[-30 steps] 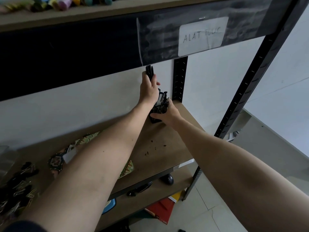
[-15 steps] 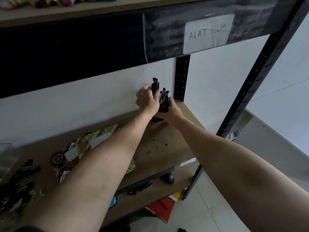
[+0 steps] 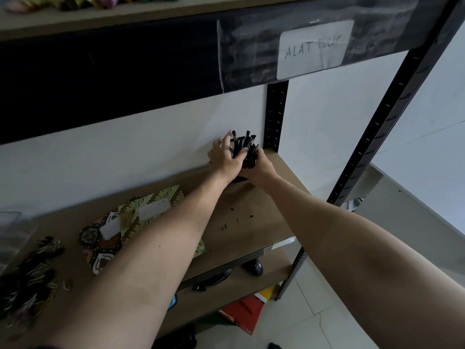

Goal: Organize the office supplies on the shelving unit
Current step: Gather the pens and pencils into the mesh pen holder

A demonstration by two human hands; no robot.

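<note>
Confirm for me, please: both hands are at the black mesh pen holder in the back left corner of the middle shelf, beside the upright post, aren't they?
Not quite: the head view shows the mesh pen holder in the back right corner of the middle shelf, beside the upright post. The left hand and right hand are both on it.

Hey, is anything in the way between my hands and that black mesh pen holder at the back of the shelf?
Nothing visible. The left hand and right hand are already wrapped around the mesh pen holder in the back right corner of the shelf, pens sticking out the top.
</note>
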